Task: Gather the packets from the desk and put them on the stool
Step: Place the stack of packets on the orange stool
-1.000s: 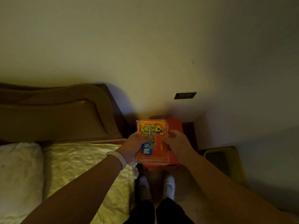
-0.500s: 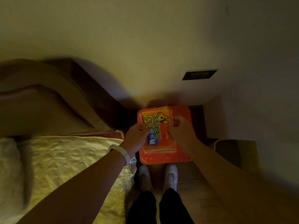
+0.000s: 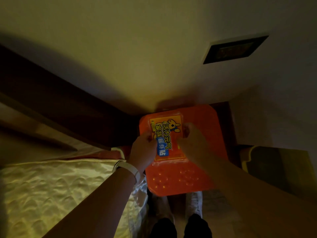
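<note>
The packets sit in a flat stack, printed face up, directly over the far part of the orange stool, pinched along both long edges. Whether the bottom of the stack already rests on the seat cannot be told from this angle; it is at least just above it.

Nearest the camera are the person's dark trouser legs and white shoes, toes under the stool's near edge, so the person stands square to the seat. To the left lies the bed with its pale quilted cover, touching or just beside the stool.

The left hand, a white band on its wrist, has its fingers closed on the left edge of the stack, thumb on top. The right hand has its fingers curled onto the right edge. Gripping both sides probably keeps the loose packets squared together as they go down, rather than fanning out.

The step looks like the set-down itself, near the end of the task; releasing both sides evenly should leave the pile tidy.

Right of the stool stands a yellow-rimmed bin; its inside is too dark to tell what it holds. Beyond are the dark headboard and a wall with a dark panel.
</note>
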The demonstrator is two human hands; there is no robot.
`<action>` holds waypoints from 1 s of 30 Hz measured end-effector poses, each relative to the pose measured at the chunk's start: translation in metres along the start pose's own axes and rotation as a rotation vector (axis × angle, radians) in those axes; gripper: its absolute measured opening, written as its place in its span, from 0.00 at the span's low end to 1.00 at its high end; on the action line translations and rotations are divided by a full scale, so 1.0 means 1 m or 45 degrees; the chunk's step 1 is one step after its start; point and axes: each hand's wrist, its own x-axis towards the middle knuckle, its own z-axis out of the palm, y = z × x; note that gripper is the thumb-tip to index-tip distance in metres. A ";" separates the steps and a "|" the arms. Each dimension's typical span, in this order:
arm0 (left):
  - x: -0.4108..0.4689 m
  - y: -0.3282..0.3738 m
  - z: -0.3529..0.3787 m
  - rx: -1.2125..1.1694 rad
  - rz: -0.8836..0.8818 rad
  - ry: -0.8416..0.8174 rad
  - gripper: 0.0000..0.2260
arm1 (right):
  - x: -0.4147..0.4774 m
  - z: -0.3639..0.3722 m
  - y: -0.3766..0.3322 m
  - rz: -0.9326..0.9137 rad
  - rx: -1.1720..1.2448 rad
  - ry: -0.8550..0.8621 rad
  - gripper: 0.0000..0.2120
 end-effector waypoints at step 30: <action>-0.020 -0.067 0.026 0.671 0.360 0.065 0.46 | -0.035 0.023 0.043 -0.190 -0.799 -0.161 0.42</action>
